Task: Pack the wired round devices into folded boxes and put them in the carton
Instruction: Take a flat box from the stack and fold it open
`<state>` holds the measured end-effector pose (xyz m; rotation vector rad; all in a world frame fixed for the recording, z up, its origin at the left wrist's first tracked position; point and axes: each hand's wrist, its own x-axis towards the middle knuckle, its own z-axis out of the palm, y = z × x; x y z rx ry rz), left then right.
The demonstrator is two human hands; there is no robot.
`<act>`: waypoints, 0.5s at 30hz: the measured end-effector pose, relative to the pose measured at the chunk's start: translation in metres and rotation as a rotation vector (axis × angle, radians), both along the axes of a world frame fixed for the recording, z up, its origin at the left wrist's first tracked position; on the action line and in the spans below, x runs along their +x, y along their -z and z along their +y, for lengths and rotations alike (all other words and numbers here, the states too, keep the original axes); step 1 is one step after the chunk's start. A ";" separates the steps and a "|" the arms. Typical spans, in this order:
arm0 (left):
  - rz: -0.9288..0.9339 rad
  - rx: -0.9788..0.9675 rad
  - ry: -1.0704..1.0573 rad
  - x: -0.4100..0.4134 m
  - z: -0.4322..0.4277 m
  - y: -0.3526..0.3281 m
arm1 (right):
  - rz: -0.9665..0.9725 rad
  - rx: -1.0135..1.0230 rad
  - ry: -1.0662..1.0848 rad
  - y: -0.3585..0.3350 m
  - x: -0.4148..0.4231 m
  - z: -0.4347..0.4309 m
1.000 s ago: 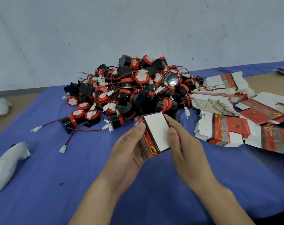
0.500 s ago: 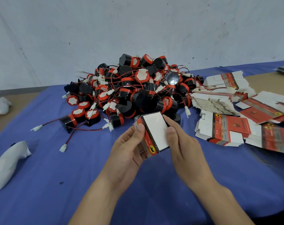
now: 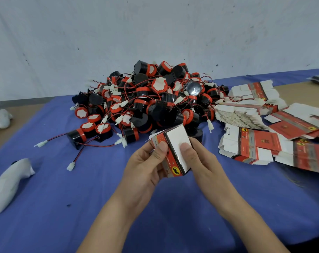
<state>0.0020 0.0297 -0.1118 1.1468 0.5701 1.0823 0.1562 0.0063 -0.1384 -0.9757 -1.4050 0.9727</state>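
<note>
both hands are on one folded box (image 3: 177, 143), held up over the middle of the bench (image 3: 22, 114), a little toward its near edge. the left hand (image 3: 146, 167) is curled round the box's red side, thumb laid across the red and white edge. the right hand (image 3: 202, 161) grips the other side, thumb pressed flat on the plain white face, fingers tucked behind where i can't see them. the red side carries a yellow round badge with a black animal figure, and a line of pale print too small to read. a small flap sticks out at the box's far end.

just beyond the box, toward the far edge, sits the heap of wired round devices (image 3: 151, 99): black bodies, red bands, white caps, red and black leads ending in white plugs. toward the right edge lie stacks of flat box blanks (image 3: 255, 143), red and white with the same yellow badges, their print unreadable. a blue cloth (image 3: 64, 207) covers most of the bench. near the left edge lies a white bundle (image 3: 9, 183).
</note>
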 end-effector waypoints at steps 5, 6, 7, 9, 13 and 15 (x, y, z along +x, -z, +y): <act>-0.040 -0.083 0.097 -0.004 0.001 -0.002 | -0.005 -0.040 -0.042 0.001 0.000 -0.002; -0.047 -0.095 0.110 -0.005 0.001 -0.002 | -0.005 -0.046 -0.053 0.001 -0.001 -0.002; -0.059 -0.106 0.117 -0.005 0.001 -0.002 | -0.001 -0.053 -0.061 0.002 -0.001 -0.002; -0.083 -0.121 0.118 -0.005 0.001 -0.002 | 0.014 -0.064 -0.071 0.004 -0.002 -0.001; -0.095 -0.120 0.115 -0.006 0.000 -0.001 | 0.013 -0.063 -0.077 0.008 -0.002 0.002; -0.099 -0.125 0.112 -0.006 0.000 0.001 | 0.005 -0.073 -0.087 0.011 -0.002 0.003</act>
